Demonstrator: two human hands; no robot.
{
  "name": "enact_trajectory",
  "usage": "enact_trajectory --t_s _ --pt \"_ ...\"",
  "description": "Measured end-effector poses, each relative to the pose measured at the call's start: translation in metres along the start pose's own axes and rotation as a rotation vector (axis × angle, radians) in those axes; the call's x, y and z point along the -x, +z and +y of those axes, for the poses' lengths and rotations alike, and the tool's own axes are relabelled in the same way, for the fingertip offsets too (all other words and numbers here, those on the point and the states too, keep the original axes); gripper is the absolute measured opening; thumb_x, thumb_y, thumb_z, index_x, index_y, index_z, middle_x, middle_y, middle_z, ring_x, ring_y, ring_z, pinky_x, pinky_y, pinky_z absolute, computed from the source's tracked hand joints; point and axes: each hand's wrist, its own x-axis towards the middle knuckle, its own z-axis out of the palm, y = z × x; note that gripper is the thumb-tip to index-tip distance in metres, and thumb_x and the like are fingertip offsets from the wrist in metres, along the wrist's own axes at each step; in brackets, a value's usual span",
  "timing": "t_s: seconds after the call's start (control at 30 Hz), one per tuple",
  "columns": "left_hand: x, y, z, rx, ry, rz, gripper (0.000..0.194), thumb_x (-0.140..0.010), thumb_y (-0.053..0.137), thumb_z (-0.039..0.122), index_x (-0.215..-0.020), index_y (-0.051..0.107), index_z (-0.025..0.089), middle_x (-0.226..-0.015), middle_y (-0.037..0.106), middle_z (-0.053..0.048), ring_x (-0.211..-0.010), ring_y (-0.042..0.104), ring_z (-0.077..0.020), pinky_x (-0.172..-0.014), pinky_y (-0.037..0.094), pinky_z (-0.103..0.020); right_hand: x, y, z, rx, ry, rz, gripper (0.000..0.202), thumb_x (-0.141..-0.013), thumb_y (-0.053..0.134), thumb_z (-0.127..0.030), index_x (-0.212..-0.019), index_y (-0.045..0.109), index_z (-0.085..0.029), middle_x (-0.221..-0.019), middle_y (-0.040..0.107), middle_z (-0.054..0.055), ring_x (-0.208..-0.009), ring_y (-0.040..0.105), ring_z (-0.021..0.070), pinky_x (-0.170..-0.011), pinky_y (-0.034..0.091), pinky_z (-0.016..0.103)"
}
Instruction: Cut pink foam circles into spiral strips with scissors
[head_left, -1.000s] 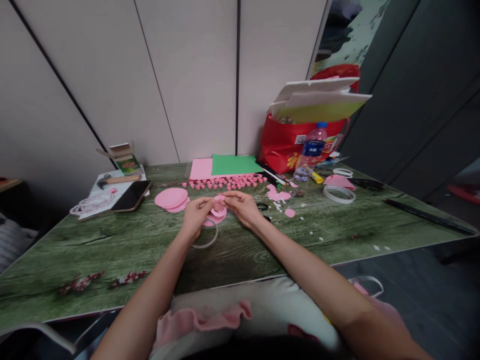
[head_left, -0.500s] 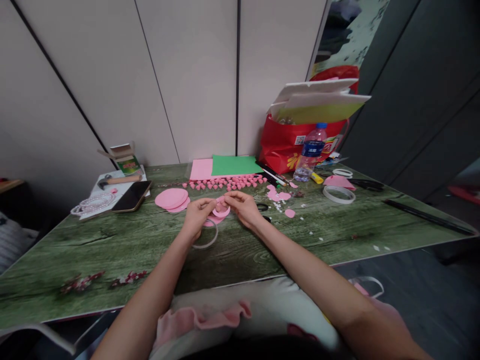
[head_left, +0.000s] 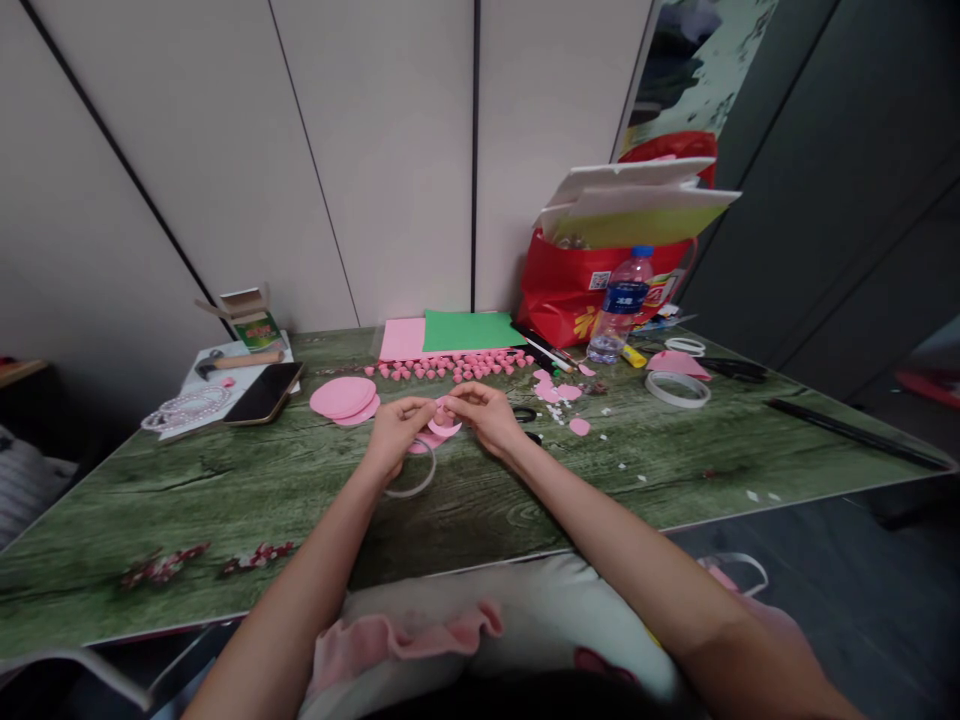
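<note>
A curled strip of pink paper [head_left: 445,430] is pinched between the fingertips of my left hand [head_left: 399,432] and my right hand [head_left: 486,418]. A roll of tape [head_left: 421,484] is partly under my left hand, at its lower right side. Behind my hands lies a cluster of small pink rolled pieces [head_left: 450,364]. Pink paper circles [head_left: 343,398] overlap to the left of my left hand. Dark-handled scissors [head_left: 525,413] show in part beside my right hand.
A red bag [head_left: 559,285] and a water bottle [head_left: 621,305] stand at the back right. Green paper [head_left: 476,330] lies by the wall. A phone [head_left: 262,392], a hammer [head_left: 247,359] and beads [head_left: 187,405] are at the left. A tape roll [head_left: 678,390] is at the right.
The curled pink paper between my fingertips has turned a little and its lower edge looks more like a crescent. Both hands have barely moved.
</note>
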Motion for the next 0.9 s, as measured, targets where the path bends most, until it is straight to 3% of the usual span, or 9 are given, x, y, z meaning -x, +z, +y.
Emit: enact_trajectory --t_s 0.3,0.67,0.9 --pt "-0.0013 -0.0005 -0.0005 0.019 0.019 0.089 0.026 -0.056 0.071 0.033 -0.068 0.065 0.011 -0.06 0.065 -0.003 -0.055 0.057 -0.012 -0.057 0.044 -0.023 -0.0009 0.0011 -0.0002 -0.078 0.026 -0.046 0.023 -0.054 0.074 -0.027 -0.073 0.066 -0.017 -0.074 0.068 0.001 -0.066 0.061 0.0115 -0.079 0.047 0.03" --pt "-0.0015 -0.0013 -0.0037 -0.01 -0.002 0.011 0.03 -0.058 0.069 0.036 -0.074 0.065 0.011 -0.066 0.067 -0.006 -0.06 0.06 -0.0155 -0.056 0.047 -0.025 0.0014 0.0006 -0.0006 0.029 -0.016 -0.027 0.024 -0.05 0.076 -0.027 -0.067 0.062 -0.017 -0.061 0.064 -0.002 -0.056 0.059 0.0111 -0.064 0.048 0.026" --pt "-0.0024 -0.0034 -0.0042 0.004 0.016 0.06 0.029 -0.056 0.07 0.036 -0.071 0.065 0.011 -0.064 0.066 -0.005 -0.057 0.059 -0.0136 -0.056 0.045 -0.024 0.0006 0.0017 -0.001 0.001 0.014 -0.058 0.026 -0.052 0.074 -0.032 -0.072 0.066 -0.018 -0.069 0.067 0.001 -0.063 0.061 0.0127 -0.073 0.049 0.03"
